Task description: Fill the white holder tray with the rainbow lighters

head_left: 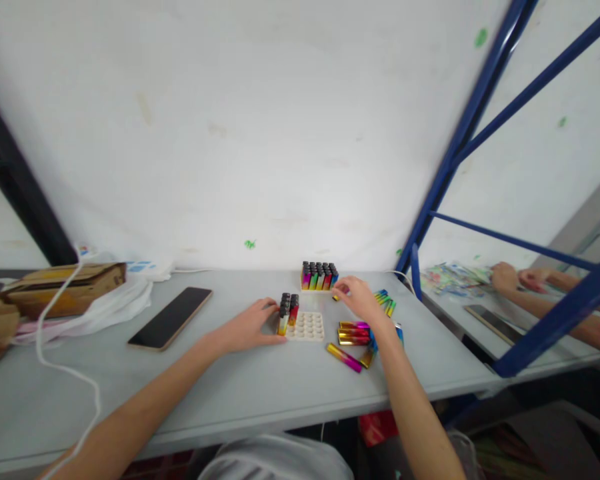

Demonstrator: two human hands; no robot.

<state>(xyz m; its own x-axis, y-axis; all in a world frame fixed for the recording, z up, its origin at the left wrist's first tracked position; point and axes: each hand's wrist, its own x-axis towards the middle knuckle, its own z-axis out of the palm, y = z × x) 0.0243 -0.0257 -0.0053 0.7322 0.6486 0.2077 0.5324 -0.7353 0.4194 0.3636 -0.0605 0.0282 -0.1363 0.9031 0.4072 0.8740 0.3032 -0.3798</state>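
My left hand (253,325) curves around the left end of a white lighter tray (310,327), thumb at its front corner and fingers beside the lighters. Several black-topped lighters (285,313) stand upright in the tray's left holes; its other visible holes hold nothing. Farther right, my right hand (359,298) is closed in a pinch on a lighter, with only a small dark and yellow end showing. Loose shiny multicoloured lighters (354,333) lie in a pile below and beside this hand. Behind the tray stands a second block of upright lighters (320,277), packed in rows.
A black-screened phone (173,319) lies on the grey table (220,393) to the left. Past it are a cardboard box (65,287), white plastic and a white cable (43,333). A blue metal frame (445,167) rises at right; another person's hands (505,277) are beyond it.
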